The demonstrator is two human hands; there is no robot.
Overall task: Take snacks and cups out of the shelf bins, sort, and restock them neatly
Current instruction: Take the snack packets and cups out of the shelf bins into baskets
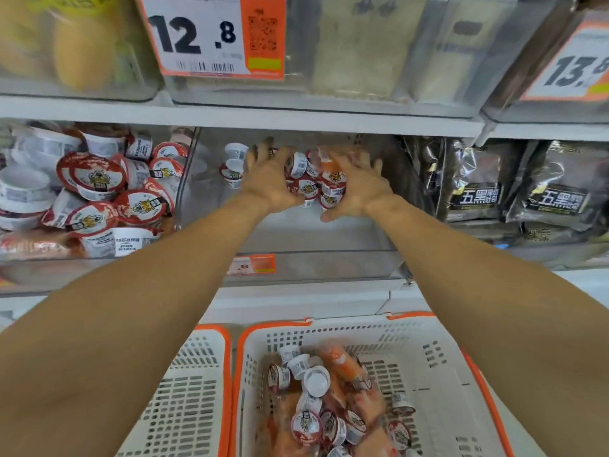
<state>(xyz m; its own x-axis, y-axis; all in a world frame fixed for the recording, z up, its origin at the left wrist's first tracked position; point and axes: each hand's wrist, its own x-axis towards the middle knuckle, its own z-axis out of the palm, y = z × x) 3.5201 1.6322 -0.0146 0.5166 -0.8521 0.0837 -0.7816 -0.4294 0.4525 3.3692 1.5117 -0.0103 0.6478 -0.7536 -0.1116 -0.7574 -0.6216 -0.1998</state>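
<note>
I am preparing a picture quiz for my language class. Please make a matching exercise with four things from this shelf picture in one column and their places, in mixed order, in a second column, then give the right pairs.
Things
1. small cups
2. black snack bags
3. large cups
4. white basket with orange rim

Places
A. below the shelf, partly filled with cups
B. bin to the left of the middle bin
C. middle bin, gathered between the left hand and the right hand
D. shelf section to the right of the middle bin

Pairs: 1-C, 2-D, 3-B, 4-A

Price tag above, reading 12.8
</note>
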